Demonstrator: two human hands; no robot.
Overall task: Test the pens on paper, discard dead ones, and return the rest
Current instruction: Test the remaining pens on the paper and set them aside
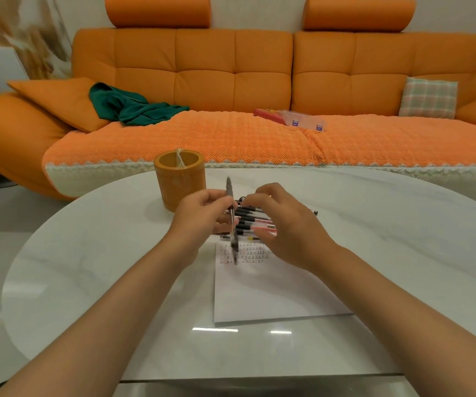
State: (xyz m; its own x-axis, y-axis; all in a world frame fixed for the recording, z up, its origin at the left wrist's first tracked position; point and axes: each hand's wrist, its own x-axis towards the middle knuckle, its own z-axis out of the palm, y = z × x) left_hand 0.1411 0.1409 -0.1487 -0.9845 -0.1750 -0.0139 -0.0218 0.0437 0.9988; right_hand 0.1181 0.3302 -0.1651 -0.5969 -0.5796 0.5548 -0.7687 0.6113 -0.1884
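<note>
— Left hand: fingers curled, pinching one pen mid-barrel, near upright and blurred, lower end over the marked paper nearer the body.
— Right hand?
— Just beside the left, fingers bent over the row of pens. Whether it pinches one, cannot tell.
— Holder?
— Orange cup, just beyond the left hand, on the table.
— Hazard?
— Probably a nudge from the right: round barrels roll, so tested and untested pens mix.
</note>
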